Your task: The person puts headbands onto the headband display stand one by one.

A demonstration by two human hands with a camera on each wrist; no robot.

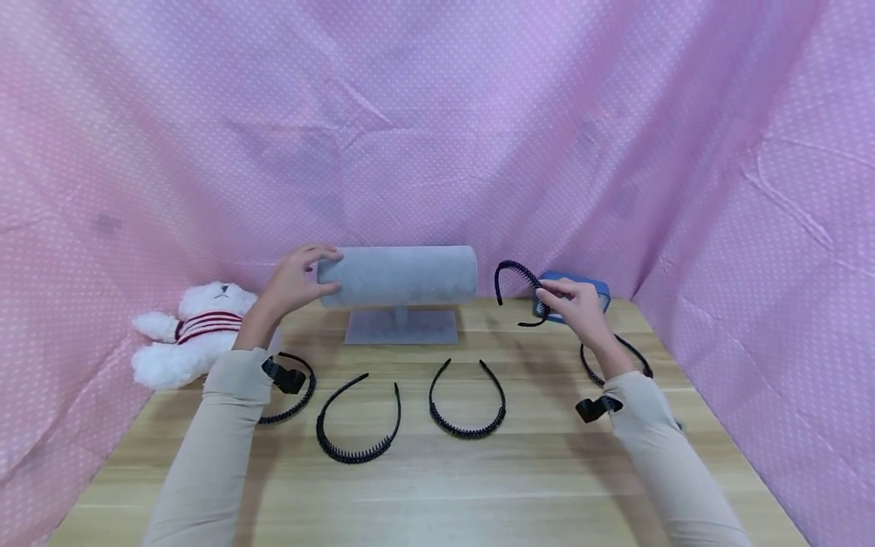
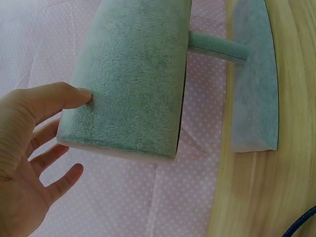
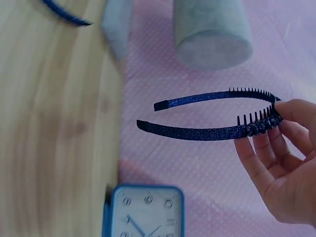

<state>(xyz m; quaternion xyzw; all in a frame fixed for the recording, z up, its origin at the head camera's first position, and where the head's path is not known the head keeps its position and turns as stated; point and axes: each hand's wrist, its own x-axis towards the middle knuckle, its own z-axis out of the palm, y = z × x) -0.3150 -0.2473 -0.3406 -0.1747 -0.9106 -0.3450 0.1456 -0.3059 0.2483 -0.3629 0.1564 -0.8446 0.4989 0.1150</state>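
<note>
A grey plush headband stand (image 1: pixel 403 277), a padded roll on a post and flat base, is at the back of the table. My left hand (image 1: pixel 297 281) grips the roll's left end, thumb on the near side; in the left wrist view the thumb (image 2: pixel 74 96) presses the fabric and some fingers pass behind it. Right of the stand, my right hand (image 1: pixel 573 308) pinches a dark toothed headband (image 3: pixel 197 132) by its comb-lined middle. The headband is in the air, its two tips pointing toward the stand's side in the right wrist view.
On the table lie a headband (image 1: pixel 358 456) and another (image 1: pixel 468 433) in front, one headband (image 1: pixel 311 387) by the left wrist and one (image 1: pixel 636 351) under the right. A blue clock (image 1: pixel 604 289) stands behind the right hand; a white plush bear (image 1: pixel 171 361) lies left. Pink cloth (image 1: pixel 437 152) surrounds the table.
</note>
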